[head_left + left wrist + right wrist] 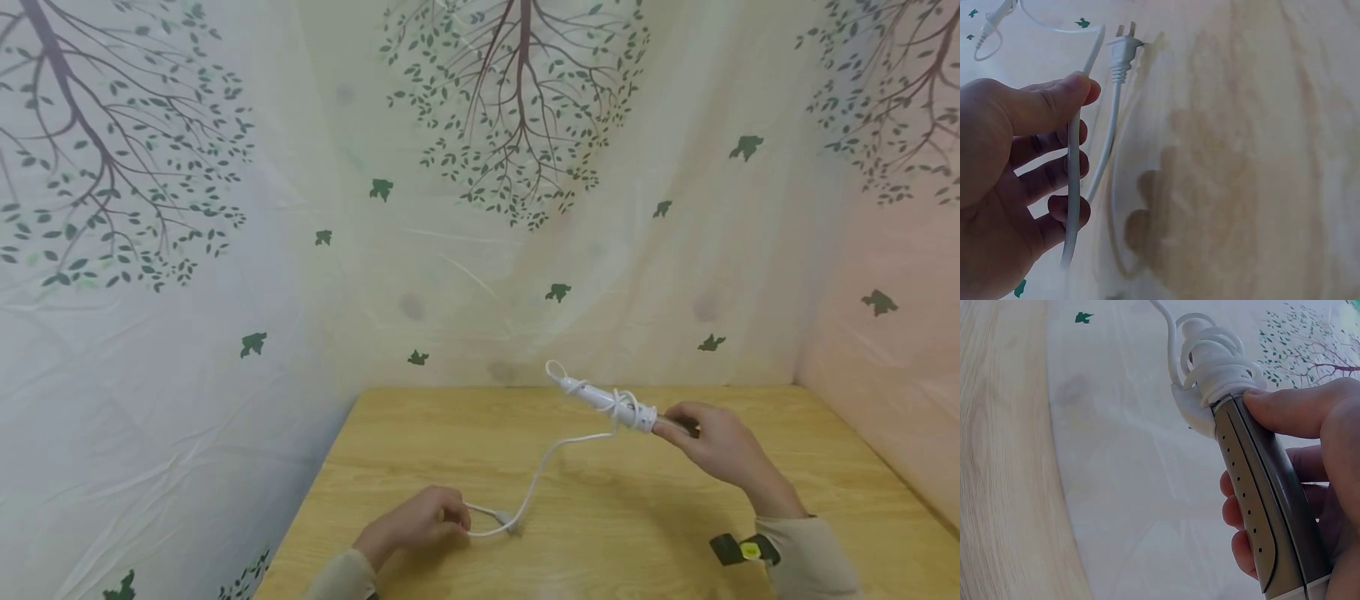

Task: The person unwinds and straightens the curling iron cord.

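My right hand (723, 442) grips a hair straightener (1266, 494) by its brown-grey, dotted end, thumb along the top edge. Its white handle (600, 398) points up and left, with turns of white cord wound round it. From there the cord (536, 475) hangs in a curve toward my left hand (420, 518). Between thumb and forefinger that hand pinches the cord (1074, 162), its other fingers curved behind. Just past those fingertips, the two-pin plug (1124, 53) is on the loose end of the cord, its prongs pointing away from the hand.
A wood-grain table (600, 533) lies beneath both hands. Pale curtains (480, 275) printed with trees and green leaves stand behind it and along both sides. A dark strap with a yellow mark (750, 550) shows at the right sleeve.
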`<state>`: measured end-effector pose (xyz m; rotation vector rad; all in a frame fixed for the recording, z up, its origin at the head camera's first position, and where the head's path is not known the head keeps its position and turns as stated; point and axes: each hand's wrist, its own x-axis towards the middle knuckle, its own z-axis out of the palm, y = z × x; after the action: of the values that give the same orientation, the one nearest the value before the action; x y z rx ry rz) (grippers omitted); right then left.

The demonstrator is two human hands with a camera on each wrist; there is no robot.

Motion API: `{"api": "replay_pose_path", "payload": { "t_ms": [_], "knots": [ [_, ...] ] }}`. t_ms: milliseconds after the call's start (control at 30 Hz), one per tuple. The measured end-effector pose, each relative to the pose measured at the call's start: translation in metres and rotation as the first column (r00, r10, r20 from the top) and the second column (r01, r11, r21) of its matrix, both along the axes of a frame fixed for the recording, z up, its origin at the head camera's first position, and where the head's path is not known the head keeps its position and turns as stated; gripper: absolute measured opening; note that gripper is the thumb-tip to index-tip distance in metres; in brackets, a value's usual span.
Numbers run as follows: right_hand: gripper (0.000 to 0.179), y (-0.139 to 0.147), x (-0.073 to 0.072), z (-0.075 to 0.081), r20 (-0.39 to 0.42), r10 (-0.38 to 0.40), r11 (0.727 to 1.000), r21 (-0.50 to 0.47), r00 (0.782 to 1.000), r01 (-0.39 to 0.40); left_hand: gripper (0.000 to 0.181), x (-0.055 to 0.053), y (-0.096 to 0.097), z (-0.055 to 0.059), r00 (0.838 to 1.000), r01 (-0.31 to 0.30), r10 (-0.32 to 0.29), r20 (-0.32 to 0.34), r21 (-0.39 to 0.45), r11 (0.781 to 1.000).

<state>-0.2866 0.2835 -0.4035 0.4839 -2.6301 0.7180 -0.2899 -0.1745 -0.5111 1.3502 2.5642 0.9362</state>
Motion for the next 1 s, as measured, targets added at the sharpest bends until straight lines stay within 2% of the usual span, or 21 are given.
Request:
{"api": "replay_pose_path", "payload": {
  "t_ms": [233, 400, 500, 733, 800, 933, 1000],
  "knots": [
    [0.027, -0.003, 0.001, 0.002, -0.024, 0.016, 1.000, -0.008, 1.000, -0.016, 0.004, 0.003, 0.003, -0.009, 0.998, -0.046, 0.044, -0.052, -0.023, 0.999],
    [0.027, -0.003, 0.001, 0.001, -0.022, 0.013, 1.000, -0.009, 1.000, -0.014, 0.006, 0.004, 0.004, -0.013, 0.985, -0.079, 0.067, -0.160, -0.068, 0.995],
    [0.026, -0.003, 0.001, 0.000, -0.024, 0.018, 1.000, -0.015, 1.000, -0.018, 0.008, 0.004, 0.005, -0.012, 0.980, -0.094, 0.075, -0.184, -0.095, 0.991],
    [0.025, -0.008, 0.000, -0.001, -0.042, 0.044, 0.999, -0.024, 0.998, -0.045, 0.010, 0.006, 0.006, -0.008, 0.989, -0.103, 0.088, -0.122, -0.124, 0.987],
    [0.026, -0.009, 0.000, 0.000, -0.041, 0.051, 0.998, -0.026, 0.998, -0.053, 0.009, 0.007, 0.006, -0.006, 0.988, -0.107, 0.091, -0.124, -0.129, 0.986],
    [0.027, -0.013, 0.000, 0.002, -0.023, 0.056, 0.998, -0.026, 0.998, -0.057, 0.008, 0.010, 0.008, -0.002, 0.989, -0.110, 0.099, -0.107, -0.098, 0.989],
    [0.027, -0.014, 0.000, 0.003, -0.011, 0.056, 0.998, -0.021, 0.998, -0.056, 0.006, 0.010, 0.010, 0.002, 0.991, -0.112, 0.107, -0.078, -0.058, 0.992]
  ]
}}
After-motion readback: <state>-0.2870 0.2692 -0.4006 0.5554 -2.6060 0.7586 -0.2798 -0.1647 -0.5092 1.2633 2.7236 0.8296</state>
